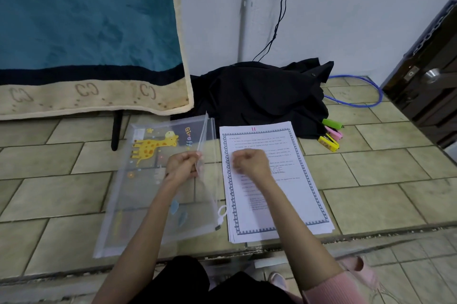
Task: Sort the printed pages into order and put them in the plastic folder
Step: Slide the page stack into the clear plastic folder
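A clear plastic folder (148, 180) printed with a yellow giraffe lies on the tiled floor at the left. My left hand (183, 166) pinches the folder's upper flap at its zip edge and lifts it, so the mouth stands ajar. To the right lies a stack of printed pages (284, 192) with a patterned border; a red "11" is written at the top of the top page. My right hand (249, 162) hovers over the stack's upper left part with fingers curled into a fist, holding nothing that I can see.
A black garment (262, 96) lies heaped against the wall behind the pages. Several coloured clips (330, 134) sit at its right. A striped rug (86, 31) hangs at the left, a blue cable (366, 96) loops on the floor, and a dark door (430, 81) stands at the right.
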A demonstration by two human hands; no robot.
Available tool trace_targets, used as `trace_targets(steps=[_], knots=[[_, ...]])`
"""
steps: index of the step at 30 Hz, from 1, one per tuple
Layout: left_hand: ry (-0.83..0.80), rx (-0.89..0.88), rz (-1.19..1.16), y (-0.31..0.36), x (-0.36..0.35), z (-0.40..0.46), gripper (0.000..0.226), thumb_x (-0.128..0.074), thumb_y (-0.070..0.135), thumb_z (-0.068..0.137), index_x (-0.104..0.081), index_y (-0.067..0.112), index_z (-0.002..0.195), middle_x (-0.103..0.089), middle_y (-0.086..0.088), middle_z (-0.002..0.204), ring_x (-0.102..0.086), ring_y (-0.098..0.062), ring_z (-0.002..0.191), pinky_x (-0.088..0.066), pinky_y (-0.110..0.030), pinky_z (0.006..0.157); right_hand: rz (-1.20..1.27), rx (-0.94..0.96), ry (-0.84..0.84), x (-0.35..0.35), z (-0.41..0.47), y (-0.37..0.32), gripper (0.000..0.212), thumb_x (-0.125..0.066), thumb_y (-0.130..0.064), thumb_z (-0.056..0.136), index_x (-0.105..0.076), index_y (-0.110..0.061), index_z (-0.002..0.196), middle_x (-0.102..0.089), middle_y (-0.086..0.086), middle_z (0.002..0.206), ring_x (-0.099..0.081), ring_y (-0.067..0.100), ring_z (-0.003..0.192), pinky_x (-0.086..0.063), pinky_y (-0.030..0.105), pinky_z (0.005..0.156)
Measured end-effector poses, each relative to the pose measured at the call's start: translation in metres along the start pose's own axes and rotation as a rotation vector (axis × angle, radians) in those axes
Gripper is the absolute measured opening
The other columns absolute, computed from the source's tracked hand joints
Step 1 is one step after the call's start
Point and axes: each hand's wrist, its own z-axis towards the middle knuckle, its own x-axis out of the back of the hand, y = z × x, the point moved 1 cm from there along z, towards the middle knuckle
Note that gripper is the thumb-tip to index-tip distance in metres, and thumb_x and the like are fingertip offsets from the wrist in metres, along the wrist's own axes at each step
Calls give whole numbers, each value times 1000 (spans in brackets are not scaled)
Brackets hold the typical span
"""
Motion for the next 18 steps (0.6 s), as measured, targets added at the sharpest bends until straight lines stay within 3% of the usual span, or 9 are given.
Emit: trace_targets(steps=[1,3,5,8,13,16,18], knots=[[-7,-7,15,-1,-4,-1,17,-54,7,93,-65,2,105,-64,-2,73,-62,-2,48,-52,-15,46,-113,31,143,19,3,-1,21,-61,-4,87,-68,-5,106,-66,9,101,-63,20,90,-51,16,69],[2,-51,52,-6,-13,-3,16,-53,8,94,-65,1,101,-65,4,59,-60,1,43,-51,-16,45,-394,-57,401,62,8,3,36,-63,-20,87,-59,-9,121,-56,12,123,-47,27,118,-46,31,85],[25,-124,143,-11,-20,-5,18,-54,14,94,-67,1,95,-63,11,48,-58,2,43,-55,-20,53,-573,-291,459,94,10,12,53,-63,-37,85,-49,-8,128,-42,16,134,-35,33,126,-39,43,94],[60,-200,278,-15,-24,-6,19,-54,21,93,-70,11,91,-62,10,51,-60,-2,52,-59,-36,72,-579,-471,323,111,13,21,72,-66,-51,80,-45,-5,132,-40,19,138,-35,35,127,-38,44,96],[83,-219,370,-12,-27,-11,21,-54,22,92,-66,28,75,-63,20,51,-64,-14,63,-57,-41,77,-504,-434,182,116,13,17,70,-69,-49,78,-49,-6,129,-52,14,130,-48,39,119,-42,45,98],[72,-218,383,-14,-24,-8,21,-55,25,92,-65,28,73,-70,1,66,-69,-24,72,-57,-43,78,-417,-424,79,126,8,7,71,-72,-39,80,-45,0,132,-53,13,129,-52,37,118,-43,37,87],[70,-230,401,-14,-23,-8,17,-54,24,91,-69,25,83,-73,-7,78,-70,-25,77,-57,-43,78,-307,-422,-4,138,8,7,68,-79,-37,72,-54,0,123,-63,11,121,-62,34,107,-49,38,91]])
